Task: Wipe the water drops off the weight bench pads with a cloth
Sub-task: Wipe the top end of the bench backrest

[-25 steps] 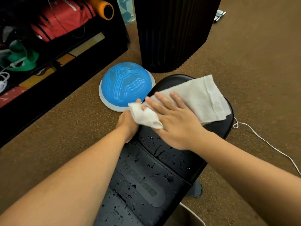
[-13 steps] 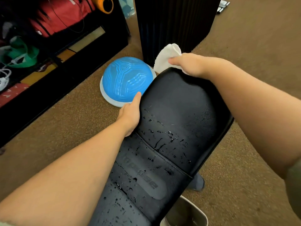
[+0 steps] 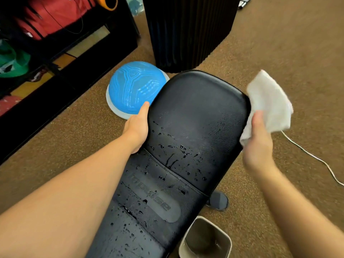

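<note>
The black weight bench pad (image 3: pixel 195 112) runs from the lower left up to the middle. Its far end looks dry, while water drops (image 3: pixel 173 153) dot the middle and the near part with the grey logo patch. My left hand (image 3: pixel 137 127) grips the pad's left edge, thumb along the rim. My right hand (image 3: pixel 257 144) holds a crumpled white cloth (image 3: pixel 270 101) just off the pad's right edge, above the carpet.
A blue half-dome balance ball (image 3: pixel 134 88) lies on the brown carpet left of the pad. A black ribbed column (image 3: pixel 186 30) stands behind. Dark shelves with red and green gear (image 3: pixel 46 34) fill the left. A beige bin (image 3: pixel 206 239) sits below right; a white cable (image 3: pixel 312 157) trails right.
My right hand wiped the cloth from the pad's middle up to its far end, then swung round to the right edge. The left hand kept its grip on the left edge.
</note>
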`<state>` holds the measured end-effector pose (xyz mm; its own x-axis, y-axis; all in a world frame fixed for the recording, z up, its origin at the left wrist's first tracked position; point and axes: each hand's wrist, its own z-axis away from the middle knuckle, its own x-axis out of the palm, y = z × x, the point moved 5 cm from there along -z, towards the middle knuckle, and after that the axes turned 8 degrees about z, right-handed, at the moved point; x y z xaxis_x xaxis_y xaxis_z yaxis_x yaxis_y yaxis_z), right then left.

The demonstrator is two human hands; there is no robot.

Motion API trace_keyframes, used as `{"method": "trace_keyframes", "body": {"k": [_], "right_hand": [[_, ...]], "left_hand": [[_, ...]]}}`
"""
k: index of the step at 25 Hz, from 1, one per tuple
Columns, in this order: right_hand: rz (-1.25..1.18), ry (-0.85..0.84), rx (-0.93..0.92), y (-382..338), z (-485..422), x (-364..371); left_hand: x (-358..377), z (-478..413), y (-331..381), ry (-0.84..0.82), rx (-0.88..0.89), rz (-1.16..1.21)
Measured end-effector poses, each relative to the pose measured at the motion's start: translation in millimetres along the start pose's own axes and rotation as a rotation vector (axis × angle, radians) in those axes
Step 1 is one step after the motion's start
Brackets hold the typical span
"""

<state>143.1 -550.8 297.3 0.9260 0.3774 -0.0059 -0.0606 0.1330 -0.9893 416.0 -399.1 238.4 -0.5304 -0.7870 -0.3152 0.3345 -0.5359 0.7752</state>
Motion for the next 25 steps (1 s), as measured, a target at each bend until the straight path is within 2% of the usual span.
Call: {"method": "trace_keyframes", "body": {"k": [2, 3, 5, 6, 8, 12, 15, 18, 21, 23, 25], "right_hand": [[-0.173, 0.068, 0.057, 24, 49, 11], [-0.214, 0.110, 0.166, 37, 69, 19], [-0.188, 0.188, 0.352, 56, 100, 30], [-0.162, 0.168, 0.402, 58, 113, 33], [-0.190, 0.094, 0.411, 55, 116, 32], [-0.265, 0.016, 0.299, 27, 56, 17], [-0.210, 0.123, 0.300, 16, 47, 16], [-0.254, 0.093, 0.451, 45, 99, 31], [-0.180, 0.034, 0.610, 69, 145, 40], [-0.055, 0.014, 0.469, 62, 131, 33], [0.212, 0.030, 0.162, 35, 96, 22]], "left_hand": [[0, 0, -1, 0.001, -0.006, -0.002], [0, 0, -1, -0.001, -0.008, 0.000], [-1, 0, -1, -0.001, -0.010, 0.013], [-1, 1, -1, -0.002, -0.010, 0.022], [-1, 2, 0, -0.004, -0.011, 0.031], [-1, 6, 0, -0.002, -0.025, 0.040], [-1, 4, 0, -0.012, -0.021, 0.051], [-1, 2, -1, -0.012, -0.024, 0.046], [0, 3, 0, -0.029, -0.030, 0.049], [-1, 3, -1, -0.020, -0.028, 0.056], [-2, 0, -1, -0.023, -0.034, 0.064]]}}
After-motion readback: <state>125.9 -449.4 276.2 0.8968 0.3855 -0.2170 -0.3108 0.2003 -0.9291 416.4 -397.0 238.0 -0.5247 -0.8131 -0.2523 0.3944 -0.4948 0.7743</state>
